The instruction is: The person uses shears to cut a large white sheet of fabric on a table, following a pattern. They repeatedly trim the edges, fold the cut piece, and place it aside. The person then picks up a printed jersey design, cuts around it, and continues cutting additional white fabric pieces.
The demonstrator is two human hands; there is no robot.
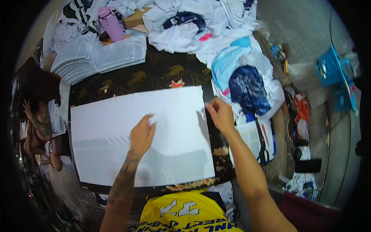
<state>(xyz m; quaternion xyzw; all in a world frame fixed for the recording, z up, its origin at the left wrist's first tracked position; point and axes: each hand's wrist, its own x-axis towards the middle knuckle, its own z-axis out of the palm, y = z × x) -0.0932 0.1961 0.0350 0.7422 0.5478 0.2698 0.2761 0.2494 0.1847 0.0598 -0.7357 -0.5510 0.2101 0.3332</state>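
A large white sheet (108, 116) with pale grey printed shapes and slanted stripes along its near half lies flat on a dark, patterned tabletop (154, 73). Over the middle of the sheet is my left hand (142, 134), its fingers curled and the tips a little blurred. Just beyond the sheet's right edge, my right hand (222, 115) has thumb and forefinger drawn together, casting a shadow on the sheet. Whatever either hand may pinch is too small or hidden to make out.
Folded grey-white sheets (81, 58) are stacked at the far left by a pink bottle (111, 24). White cloth (216, 23) heaps along the back; a navy bundle (249, 91) and black scissors (262, 150) lie right. A co-worker's arm (41, 123) shows left. A blue plastic stool (334, 73) stands far right.
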